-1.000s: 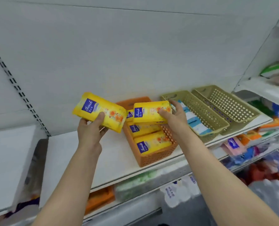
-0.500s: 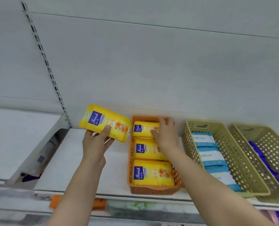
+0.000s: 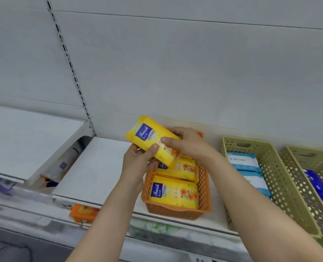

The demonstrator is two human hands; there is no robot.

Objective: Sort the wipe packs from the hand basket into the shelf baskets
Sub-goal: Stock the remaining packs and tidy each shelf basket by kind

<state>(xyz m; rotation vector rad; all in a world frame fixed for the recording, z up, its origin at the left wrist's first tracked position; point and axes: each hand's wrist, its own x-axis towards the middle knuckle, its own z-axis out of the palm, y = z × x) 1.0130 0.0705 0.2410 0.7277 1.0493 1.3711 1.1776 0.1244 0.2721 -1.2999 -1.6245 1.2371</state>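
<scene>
A person's two bare forearms reach up from the 6 o'clock edge toward a white shop shelf [image 3: 100, 171]. Both hands hold one yellow wipe pack [image 3: 153, 140], tilted, its blue label corner pointing toward 11 o'clock. The left hand [image 3: 138, 163] grips the pack's lower edge from beneath, thumb pressed on its front face. The right hand [image 3: 189, 144] curls over the pack's upper right side, fingers wrapped around the far edge and thumb on the front.

The held pack hangs just above the back end of an orange shelf basket [image 3: 175, 210], which sits on the shelf slightly right of centre. Inside that basket lie more yellow packs [image 3: 173, 191] of the same kind, flat and in a row from front to back; the rearmost part is hidden behind the hands.

At 3 o'clock from the orange basket stands an olive perforated basket [image 3: 281, 178] holding light blue packs [image 3: 243, 161]. Touching it, at the frame's right edge, a second olive basket [image 3: 315, 161] holds dark blue packs [image 3: 319, 188].

Toward 8 o'clock, on a lower shelf, an orange packet [image 3: 84, 212] shows, blurred. The hand basket is out of view.
</scene>
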